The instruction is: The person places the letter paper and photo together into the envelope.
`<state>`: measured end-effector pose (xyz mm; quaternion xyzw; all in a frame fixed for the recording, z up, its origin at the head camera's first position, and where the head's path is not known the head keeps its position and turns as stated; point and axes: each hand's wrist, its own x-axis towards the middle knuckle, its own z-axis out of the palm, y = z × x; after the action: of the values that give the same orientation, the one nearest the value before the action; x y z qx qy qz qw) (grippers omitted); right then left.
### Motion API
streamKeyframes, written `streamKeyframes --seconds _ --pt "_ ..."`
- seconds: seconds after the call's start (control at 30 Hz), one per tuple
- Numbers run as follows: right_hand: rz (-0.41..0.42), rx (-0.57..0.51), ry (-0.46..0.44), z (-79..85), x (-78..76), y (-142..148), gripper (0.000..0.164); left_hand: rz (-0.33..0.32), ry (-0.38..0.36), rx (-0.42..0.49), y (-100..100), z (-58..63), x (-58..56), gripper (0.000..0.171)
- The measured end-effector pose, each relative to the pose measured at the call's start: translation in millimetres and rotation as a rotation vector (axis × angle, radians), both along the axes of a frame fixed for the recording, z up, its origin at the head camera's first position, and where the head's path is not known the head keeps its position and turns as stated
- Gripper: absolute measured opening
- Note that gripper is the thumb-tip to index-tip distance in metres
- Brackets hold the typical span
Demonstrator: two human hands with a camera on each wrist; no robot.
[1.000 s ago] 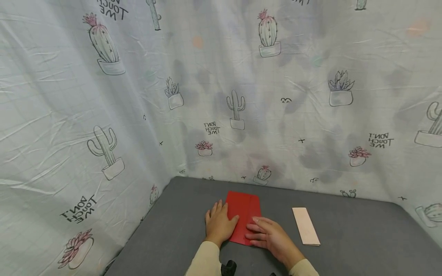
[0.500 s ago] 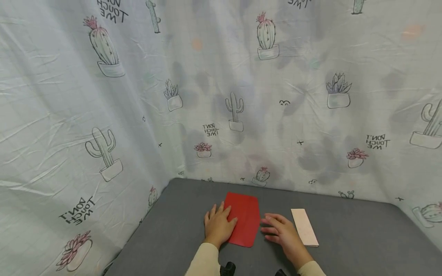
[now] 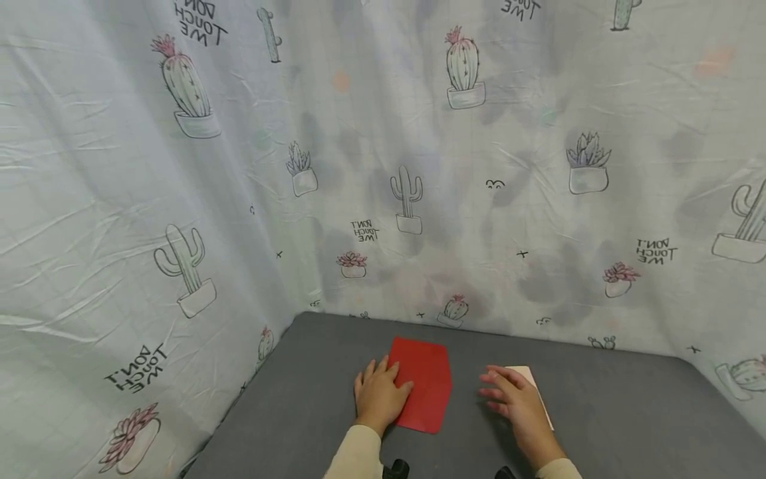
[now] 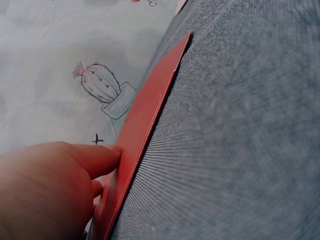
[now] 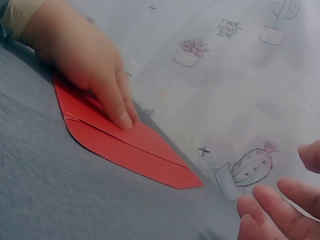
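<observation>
A red paper envelope [image 3: 423, 386] lies flat on the dark grey table, its flap spread out toward the right. My left hand [image 3: 380, 396] rests on the envelope's left side, fingers extended and thumb on the paper; the left wrist view shows the thumb touching the red surface [image 4: 142, 112]. Off to the right, my right hand [image 3: 519, 409] hovers with loosely bent fingers and holds nothing. Behind and under it lies a pale pink folded paper [image 3: 527, 374], mostly hidden by that hand. In the right wrist view the flap's crease shows along the envelope [image 5: 135, 145].
A grey cloth covers the table [image 3: 287, 412]. White curtains [image 3: 407, 120] printed with cacti hang close behind its back edge and along its left side. A black strap [image 3: 396, 469] shows at the left wrist.
My right hand has let go of the envelope's flap and moved right, over the pale paper. The left hand has stayed on the envelope. The view has shifted slightly.
</observation>
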<state>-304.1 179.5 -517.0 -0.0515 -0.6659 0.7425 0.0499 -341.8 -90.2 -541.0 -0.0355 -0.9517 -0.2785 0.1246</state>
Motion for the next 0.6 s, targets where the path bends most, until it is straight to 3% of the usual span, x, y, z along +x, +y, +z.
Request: streamKeyframes --seconds 0.37,0.6 --pt "-0.051 0.097 -0.051 5.9 3.4 37.6 0.045 0.078 0.024 -0.086 2.6 2.4 0.0 0.06" --pt "-0.232 0.151 -0.027 0.8 6.6 60.0 0.041 0.072 0.065 -0.033 2.2 1.9 0.5 0.059"
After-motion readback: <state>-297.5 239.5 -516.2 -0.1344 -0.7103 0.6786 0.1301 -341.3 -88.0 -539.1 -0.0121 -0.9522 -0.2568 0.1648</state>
